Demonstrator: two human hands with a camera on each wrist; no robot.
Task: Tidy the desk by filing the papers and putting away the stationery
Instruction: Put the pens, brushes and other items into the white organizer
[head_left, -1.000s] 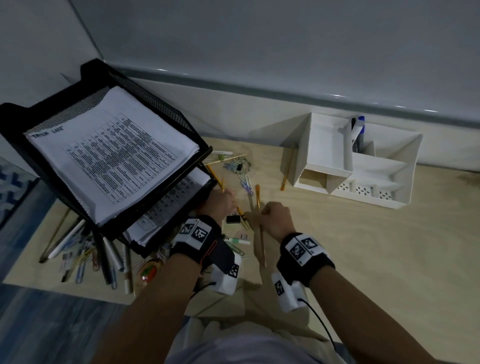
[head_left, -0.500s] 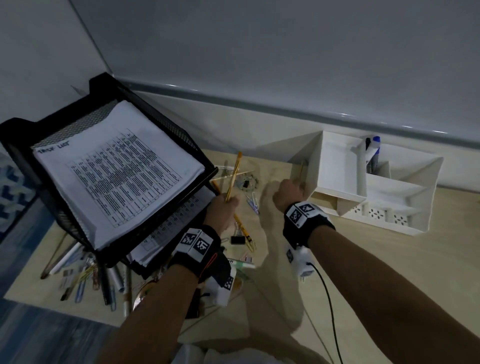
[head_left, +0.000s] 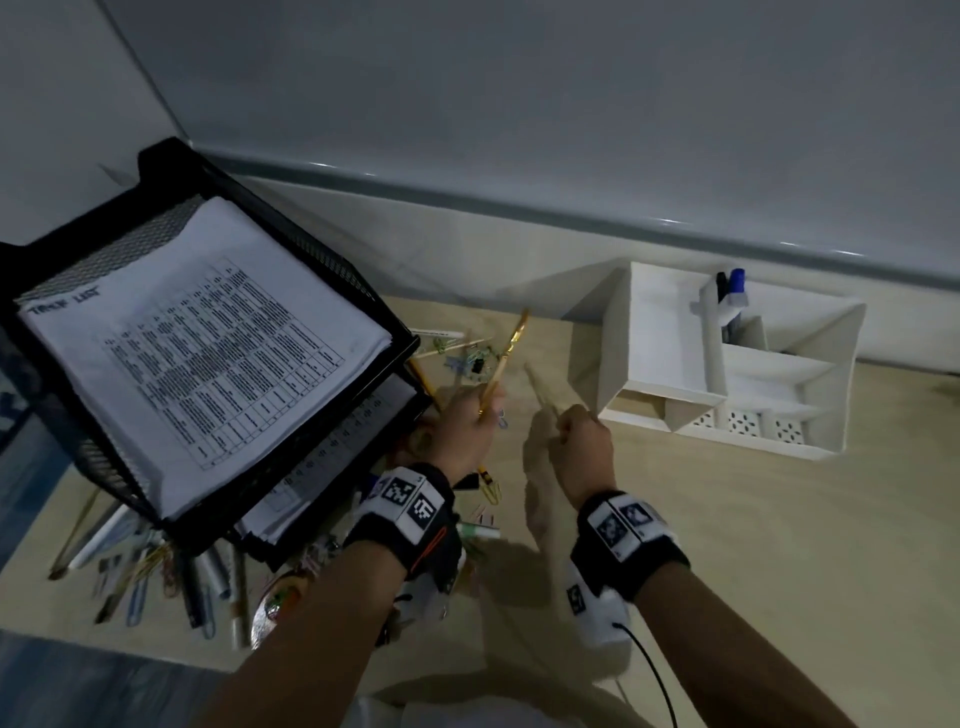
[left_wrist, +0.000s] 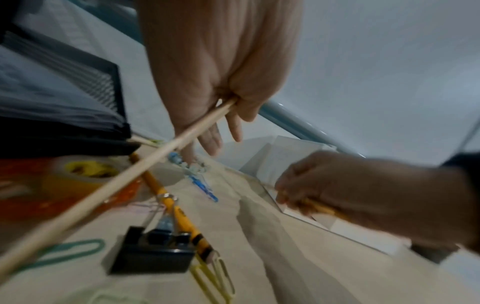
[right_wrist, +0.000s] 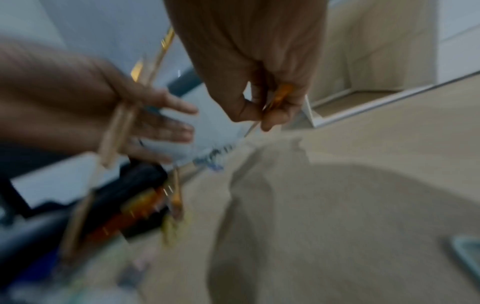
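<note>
Pencils (head_left: 504, 358) were gripped in the curled fingers of both the left hand (head_left: 462, 431) and the right hand (head_left: 584, 447), which had drawn back from the white organiser (head_left: 670, 358), its own pencil (head_left: 540, 387) undelivered.

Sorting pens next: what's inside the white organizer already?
Markers stand in the organizer's back slot. Its other open compartments look bare; the low front cubbies' insides are hidden.

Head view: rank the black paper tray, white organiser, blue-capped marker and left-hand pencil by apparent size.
1. black paper tray
2. white organiser
3. pencil in left hand
4. blue-capped marker, partly hidden in the organiser, so unsure against the pencil.
</note>
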